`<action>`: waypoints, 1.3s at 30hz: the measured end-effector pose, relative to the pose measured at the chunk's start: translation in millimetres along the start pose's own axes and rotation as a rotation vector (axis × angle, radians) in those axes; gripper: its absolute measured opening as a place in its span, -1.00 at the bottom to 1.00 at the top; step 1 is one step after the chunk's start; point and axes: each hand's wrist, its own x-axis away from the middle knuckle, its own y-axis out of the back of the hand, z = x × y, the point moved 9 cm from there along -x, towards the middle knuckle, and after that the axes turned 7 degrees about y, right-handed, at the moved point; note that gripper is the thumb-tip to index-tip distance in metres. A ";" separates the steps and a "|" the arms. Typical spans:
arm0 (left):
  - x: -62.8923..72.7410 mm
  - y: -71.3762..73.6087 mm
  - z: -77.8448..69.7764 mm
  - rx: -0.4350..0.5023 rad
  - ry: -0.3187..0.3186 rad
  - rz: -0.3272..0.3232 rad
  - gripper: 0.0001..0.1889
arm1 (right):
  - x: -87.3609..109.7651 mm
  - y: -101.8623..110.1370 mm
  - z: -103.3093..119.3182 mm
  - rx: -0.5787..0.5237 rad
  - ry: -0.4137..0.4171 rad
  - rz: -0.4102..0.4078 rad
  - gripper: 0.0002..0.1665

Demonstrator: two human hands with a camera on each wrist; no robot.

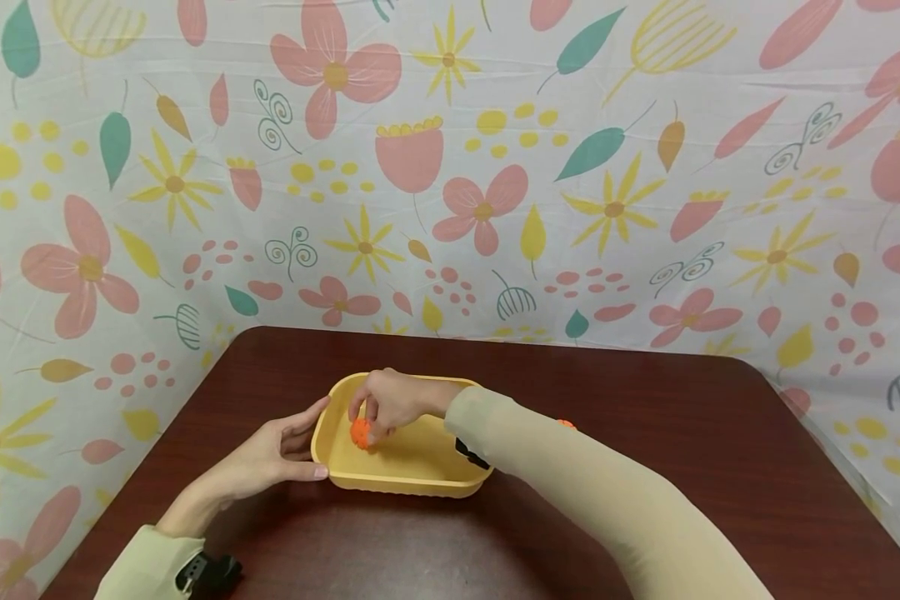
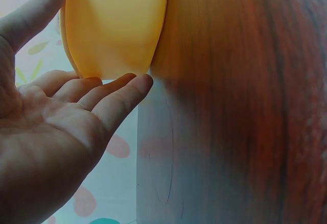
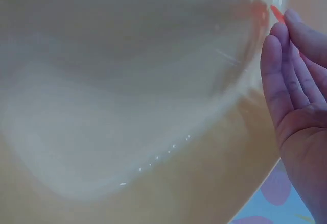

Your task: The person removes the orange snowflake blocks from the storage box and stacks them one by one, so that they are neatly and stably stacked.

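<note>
A yellow rectangular plastic basin (image 1: 405,486) with rounded corners sits on the table. My left hand (image 1: 266,454) grips its left end, with the thumb at the near corner and the fingers along the far side. In the left wrist view this left hand (image 2: 66,112) spans the basin's yellow outer wall (image 2: 117,30). My right hand (image 1: 399,402) reaches inside the basin and pinches a small bright orange piece (image 1: 360,433) with a bumpy edge, near the left end. Only a thin orange sliver (image 3: 277,13) shows at the fingertips of the right hand (image 3: 301,86) in the right wrist view.
Another orange object (image 1: 566,423) peeks out from behind the right sleeve (image 1: 562,467), mostly hidden. The dark reddish-brown wooden table (image 1: 690,433) ends at a hanging white cloth (image 1: 450,250) printed with flowers and leaves.
</note>
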 end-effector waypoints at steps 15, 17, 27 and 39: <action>-0.1 -1.5 -0.2 0.013 -0.004 0.006 0.05 | -2.0 -11.5 2.0 -0.017 0.053 0.075 -0.56; -1.0 -0.7 0.4 0.007 -0.008 0.004 0.05 | -2.9 -10.8 1.1 0.008 0.058 0.070 -0.60; -1.4 1.3 3.0 0.005 0.000 -0.005 0.05 | -2.9 -12.4 -1.4 0.011 0.053 0.087 -0.55; -0.5 0.4 1.4 0.010 0.007 -0.004 0.05 | -3.8 -15.3 -7.5 -0.059 0.033 0.089 -0.48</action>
